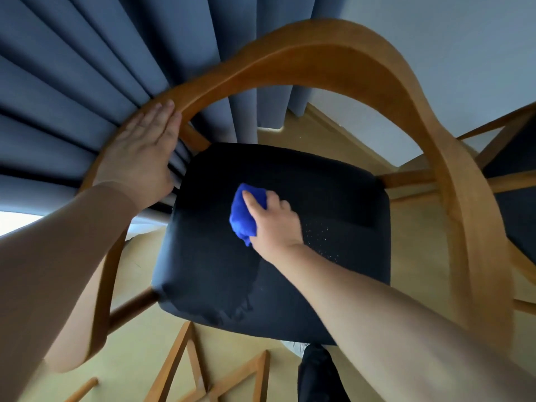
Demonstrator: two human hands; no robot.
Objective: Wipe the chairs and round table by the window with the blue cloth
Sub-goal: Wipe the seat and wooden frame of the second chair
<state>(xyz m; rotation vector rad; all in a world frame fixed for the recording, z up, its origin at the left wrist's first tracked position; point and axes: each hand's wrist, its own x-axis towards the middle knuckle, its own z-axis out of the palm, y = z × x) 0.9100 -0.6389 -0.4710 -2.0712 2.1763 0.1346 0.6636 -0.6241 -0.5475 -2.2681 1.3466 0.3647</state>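
Note:
I look straight down on a wooden chair with a curved backrest rail [319, 44] and a dark padded seat [333, 184]. My right hand [272, 221] grips a bunched blue cloth [242, 216] and presses it onto the middle of the seat. Pale specks lie on the seat just right of that hand. My left hand [142, 158] lies flat on the left part of the curved rail, fingers together, holding nothing. The round table is out of view.
Grey-blue curtains [87, 82] hang behind the chair at left and top. A second chair with a dark seat [516, 204] stands at the right edge. Wooden frame pieces [185, 369] cross the tan floor [139, 329] below the seat. A white wall fills the upper right.

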